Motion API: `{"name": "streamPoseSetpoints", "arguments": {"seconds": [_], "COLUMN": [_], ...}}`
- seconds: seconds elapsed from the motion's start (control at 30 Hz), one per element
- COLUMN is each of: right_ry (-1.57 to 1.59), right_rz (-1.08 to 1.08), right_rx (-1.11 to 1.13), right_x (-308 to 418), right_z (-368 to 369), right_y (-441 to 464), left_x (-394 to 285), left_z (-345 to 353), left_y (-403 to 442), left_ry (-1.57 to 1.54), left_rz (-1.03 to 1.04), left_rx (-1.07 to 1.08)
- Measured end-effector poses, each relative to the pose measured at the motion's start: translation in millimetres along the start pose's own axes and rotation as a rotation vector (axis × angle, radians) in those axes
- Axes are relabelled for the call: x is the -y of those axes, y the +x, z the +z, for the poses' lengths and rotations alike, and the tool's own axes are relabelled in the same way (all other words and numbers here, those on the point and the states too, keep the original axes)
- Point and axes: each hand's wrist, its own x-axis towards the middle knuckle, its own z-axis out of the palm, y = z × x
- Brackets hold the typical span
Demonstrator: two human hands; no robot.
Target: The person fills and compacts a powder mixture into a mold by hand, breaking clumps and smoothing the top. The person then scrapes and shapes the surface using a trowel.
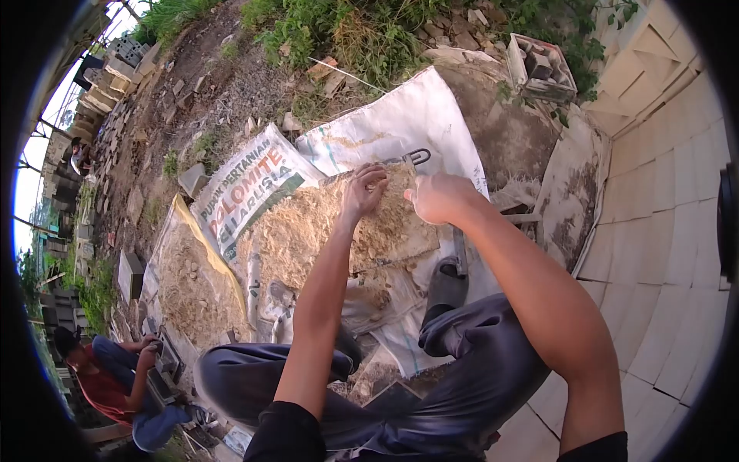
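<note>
My left hand [365, 190], its fingers curled, is over the far part of a pile of pale, crumbly, sand-like material [308, 227]. What it pinches, if anything, is too small to make out. To its right my right hand [443, 199] is closed in a fist, thumb side toward the pile; whatever lies inside the fist is hidden. Just beyond the hands a dark metal loop [419, 156] sticks out at the material's far edge. A straight metal bar [459, 250] shows below my right wrist. White woven sacks [431, 112] lie under the material, one printed sack [250, 185] to the left.
Light slabs [647, 254] are stacked along the right side. A box of broken pieces [541, 69] stands at the far right. At the lower left a co-worker [115, 385] sits handling a block. My dark shoe [446, 285] rests beside the sacks.
</note>
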Motion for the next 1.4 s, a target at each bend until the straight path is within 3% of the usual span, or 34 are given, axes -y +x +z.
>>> {"name": "streamPoseSetpoints", "arguments": {"seconds": [0.13, 0.3, 0.4, 0.63, 0.67, 0.73, 0.87, 0.97, 1.07, 1.13, 1.3, 1.4], "right_ry": [0.002, 0.0, -0.012, -0.012, -0.013, -0.005, 0.047, 0.041, 0.03, 0.031, 0.064, 0.047], "right_rz": [0.015, 0.029, 0.037, 0.073, 0.075, 0.08, 0.069, 0.072, 0.033, 0.039, 0.042, 0.04], "right_rx": [0.027, 0.008, 0.002, -0.004, -0.006, 0.025, 0.015, 0.045, 0.023, -0.01, -0.013, 0.008], "right_x": [-4, -8, -11, -15, -17, -15, -17, -21, -22, -23, -27, -27], "right_z": [-1, -1, 1, 1, 1, -1, 1, 1, 5, 3, 4, 2], "right_y": [2, 1, 5, 6, 7, 5, 7, 8, 9, 6, 1, 5], "left_x": [-19, -37, -37, -54, -52, -39, -30, -28, -58, -69, -53, -56], "left_z": [-4, 4, 7, 0, 4, 16, 37, 56, 53, 60, 73, 76], "left_y": [-18, -41, -30, 12, 15, 15, 19, 16, -1, -16, -5, 12], "left_ry": [-0.058, 0.292, 0.293, 0.26, 0.258, 0.209, 0.222, 0.4, 0.452, 0.589, 0.602, 0.736], "left_rz": [-0.004, -0.037, -0.123, -0.484, -0.481, 0.127, -0.013, -0.058, -0.119, -0.39, -0.179, -0.211], "left_rx": [0.03, -0.07, -0.165, 0.111, 0.11, -0.057, 0.015, 0.057, 0.071, -0.015, -0.142, -0.043]}}
